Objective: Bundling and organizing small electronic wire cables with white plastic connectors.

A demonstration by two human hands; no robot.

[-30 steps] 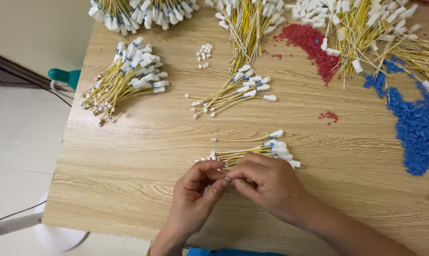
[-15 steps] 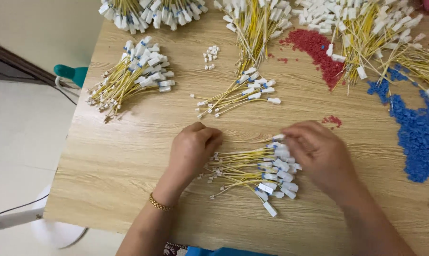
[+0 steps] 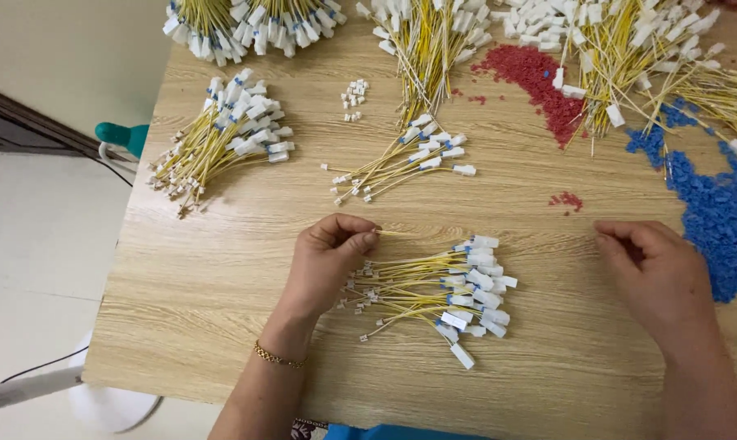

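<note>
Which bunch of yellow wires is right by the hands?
The loose bunch at the front of the table, touching the left hand. The other bunches lie farther back, away from both hands.

Light wood-grain worktop (image 3: 222, 326) beside a pale floor (image 3: 34, 244)

The worktop is seen from above under even, soft light. To its left, a pale, smooth floor is shown, crossed by a thin dark cable (image 3: 34, 367). A dark strip (image 3: 26, 122) is seen running along the base of a cream wall (image 3: 67, 49). A teal fitting (image 3: 124, 134) is seen at the worktop's left edge.
</note>
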